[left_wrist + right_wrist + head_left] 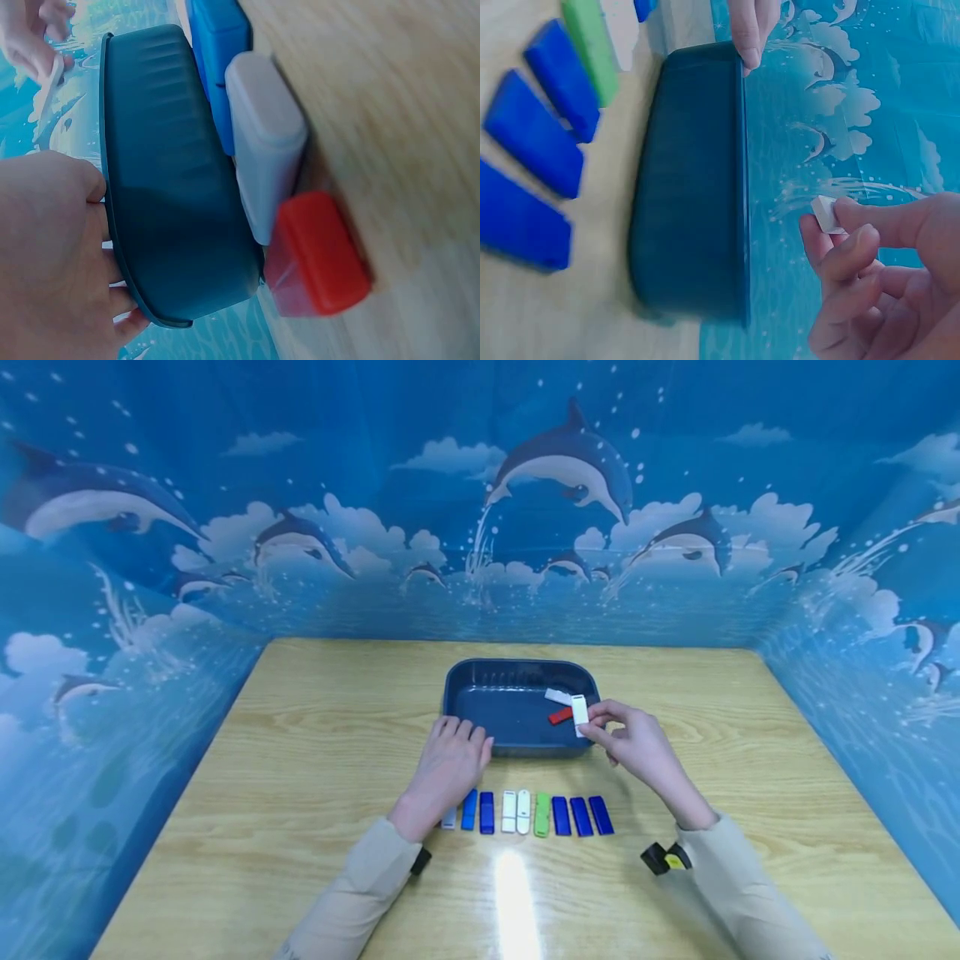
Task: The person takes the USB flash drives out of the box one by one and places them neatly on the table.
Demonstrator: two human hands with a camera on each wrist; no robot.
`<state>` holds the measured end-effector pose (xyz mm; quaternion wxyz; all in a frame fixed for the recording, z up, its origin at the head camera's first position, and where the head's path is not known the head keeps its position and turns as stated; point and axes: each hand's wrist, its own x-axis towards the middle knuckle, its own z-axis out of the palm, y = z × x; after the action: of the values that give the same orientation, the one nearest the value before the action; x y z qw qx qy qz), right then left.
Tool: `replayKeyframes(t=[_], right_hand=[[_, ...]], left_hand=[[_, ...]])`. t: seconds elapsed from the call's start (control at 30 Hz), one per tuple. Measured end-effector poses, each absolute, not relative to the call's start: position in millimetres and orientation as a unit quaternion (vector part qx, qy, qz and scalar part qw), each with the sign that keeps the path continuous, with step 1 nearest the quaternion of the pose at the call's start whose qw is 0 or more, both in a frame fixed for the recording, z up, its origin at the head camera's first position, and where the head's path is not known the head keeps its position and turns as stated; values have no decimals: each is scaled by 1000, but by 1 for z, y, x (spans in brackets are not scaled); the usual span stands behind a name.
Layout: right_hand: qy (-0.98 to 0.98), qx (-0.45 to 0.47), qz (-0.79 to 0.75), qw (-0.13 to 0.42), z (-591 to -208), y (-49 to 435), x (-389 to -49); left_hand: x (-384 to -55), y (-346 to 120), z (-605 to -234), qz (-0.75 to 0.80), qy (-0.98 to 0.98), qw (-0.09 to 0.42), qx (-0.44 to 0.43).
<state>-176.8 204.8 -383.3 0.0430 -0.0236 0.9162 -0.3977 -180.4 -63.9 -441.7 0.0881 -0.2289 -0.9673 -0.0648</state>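
Note:
My right hand [633, 739] pinches a white USB flash drive [579, 710] upright between thumb and fingertips, over the right end of a dark blue plastic tray [517, 747]. Inside that end of the tray lie a white flash drive [558, 696] and a red one [561, 716]. At the tray's near left corner, my left hand [452, 756] grips the rim, its fingers bent over the edge; the fingertips are hidden in the head view. The right wrist view shows the held drive [827, 214] as a small white end between thumb and finger.
A row of flash drives lies in front of the tray: blue ones [580, 817], a green one [542, 814] and white ones [509, 812]. A red drive [319, 255] at the row's left end hides under my left arm in the head view. Dolphin-print cloth [480, 568] surrounds the wooden table [337, 710].

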Motion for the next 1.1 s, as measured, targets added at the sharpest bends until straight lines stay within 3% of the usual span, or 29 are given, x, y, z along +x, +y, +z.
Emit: replayKeyframes(t=[0.27,0.57,1.1], right_hand=[[931,-22,-362,34,-399,232,-147],[937,-10,-341,78,-421,255,-123],[941,12,-313,127,-437,259,-111]], left_hand=[[-181,-64,-443,-63,-968,89,-228],[-180,-63,-442,-57,-967,95,-231],[-181,-63,-443,-54,-966,100,-233]])
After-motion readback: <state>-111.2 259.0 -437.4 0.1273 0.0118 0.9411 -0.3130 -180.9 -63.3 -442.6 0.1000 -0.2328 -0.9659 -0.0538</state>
